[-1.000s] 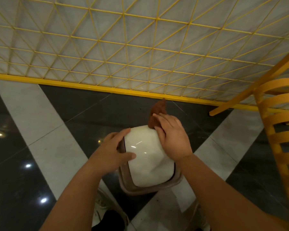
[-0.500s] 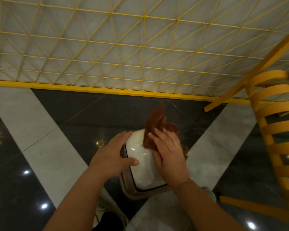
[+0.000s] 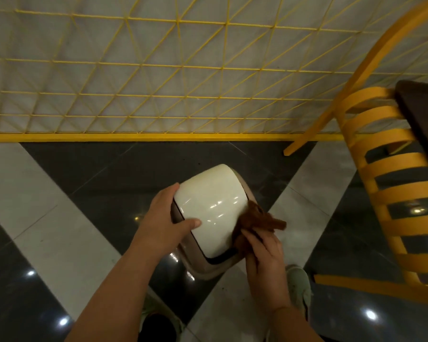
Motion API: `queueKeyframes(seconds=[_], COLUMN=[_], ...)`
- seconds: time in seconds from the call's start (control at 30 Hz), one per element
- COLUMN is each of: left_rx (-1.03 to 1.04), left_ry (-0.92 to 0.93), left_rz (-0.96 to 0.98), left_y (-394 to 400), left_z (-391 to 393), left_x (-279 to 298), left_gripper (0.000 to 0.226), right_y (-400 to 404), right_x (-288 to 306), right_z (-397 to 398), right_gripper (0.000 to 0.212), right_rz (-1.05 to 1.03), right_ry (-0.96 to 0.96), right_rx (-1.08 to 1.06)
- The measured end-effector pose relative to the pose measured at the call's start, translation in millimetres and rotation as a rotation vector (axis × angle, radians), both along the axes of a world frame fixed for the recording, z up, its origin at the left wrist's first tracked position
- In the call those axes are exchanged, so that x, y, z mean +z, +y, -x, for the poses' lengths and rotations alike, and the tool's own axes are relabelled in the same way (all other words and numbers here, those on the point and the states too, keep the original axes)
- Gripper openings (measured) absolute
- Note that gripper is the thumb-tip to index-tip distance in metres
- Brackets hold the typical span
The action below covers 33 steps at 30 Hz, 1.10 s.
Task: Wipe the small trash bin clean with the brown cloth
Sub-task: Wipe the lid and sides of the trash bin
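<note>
We see a glossy dark-and-pale tiled floor (image 3: 59, 193); on it stand the trash bin (image 3: 210, 201) and a yellow chair (image 3: 393, 193).

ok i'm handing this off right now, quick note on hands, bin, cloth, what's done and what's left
Left hand: grips the small trash bin's left side, thumb on the cream lid.
Right hand: presses the brown cloth to the lid's right edge.
Bin stands on the floor beside the yellow chair.
Done: wiping is under way; how much is clean can't be told.
Left: the taupe body and rim.
</note>
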<state>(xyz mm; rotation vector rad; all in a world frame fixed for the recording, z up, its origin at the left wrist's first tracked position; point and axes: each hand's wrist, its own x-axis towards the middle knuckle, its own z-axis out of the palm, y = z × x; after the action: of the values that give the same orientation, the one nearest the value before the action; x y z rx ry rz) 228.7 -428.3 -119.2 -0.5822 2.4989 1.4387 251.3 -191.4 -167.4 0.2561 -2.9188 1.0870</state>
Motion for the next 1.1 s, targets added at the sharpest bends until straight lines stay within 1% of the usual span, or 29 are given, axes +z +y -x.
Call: queueKeyframes(seconds=[0.07,0.13,0.2,0.3,0.43,0.6,0.77,0.83,0.9,1.0,1.1], left_rx=[0.025,0.041,0.062,0.087,0.124,0.158,0.1,0.095,0.104,0.106,0.084], left_ry=[0.021,0.05,0.072,0.072,0.071,0.103,-0.032,-0.047,-0.045,-0.054,-0.079], left_rz=[0.026,0.059,0.084,0.077,0.084,0.131,0.17,0.19,0.208,0.237,0.238], left_y=[7.6,14.7,20.0,24.6,22.0,20.8,19.4,21.3,23.7,24.8,25.9], left_z=[-0.5,-0.3,2.6,10.1,21.3,28.3,30.6,29.3,28.9,30.1,28.3], left_x=[-1.1,-1.4,-1.1,1.2,4.1,3.1,-2.8,-3.4,-2.6,-1.8,-0.8], left_gripper=[0.093,0.093,0.094,0.094,0.093,0.093,0.084,0.083,0.082,0.08,0.075], right_y=[-13.8,-26.7,-34.1,-36.8,-39.5,-38.4,-37.3,-47.2,-60.6,-74.5,-59.8], right_x=[-0.1,0.6,-1.2,-7.2,-11.8,-11.8,-6.6,-2.5,2.2,10.3,8.9], right_z=[2.1,8.7,19.4,36.2,60.0,84.8,77.3,65.8,51.0,26.3,9.8], right_gripper=[0.046,0.041,0.035,0.035,0.035,0.035,0.034,0.035,0.038,0.043,0.041], right_rz=[0.148,0.238,0.287,0.312,0.325,0.285,0.303,0.323,0.319,0.273,0.206], right_ry=[-0.057,-0.092,-0.117,-0.114,-0.094,-0.087,-0.125,-0.143,-0.146,-0.067,-0.005], right_rx=[-0.183,-0.311,-0.38,-0.404,-0.319,-0.219,-0.255,-0.292,-0.276,-0.111,0.059])
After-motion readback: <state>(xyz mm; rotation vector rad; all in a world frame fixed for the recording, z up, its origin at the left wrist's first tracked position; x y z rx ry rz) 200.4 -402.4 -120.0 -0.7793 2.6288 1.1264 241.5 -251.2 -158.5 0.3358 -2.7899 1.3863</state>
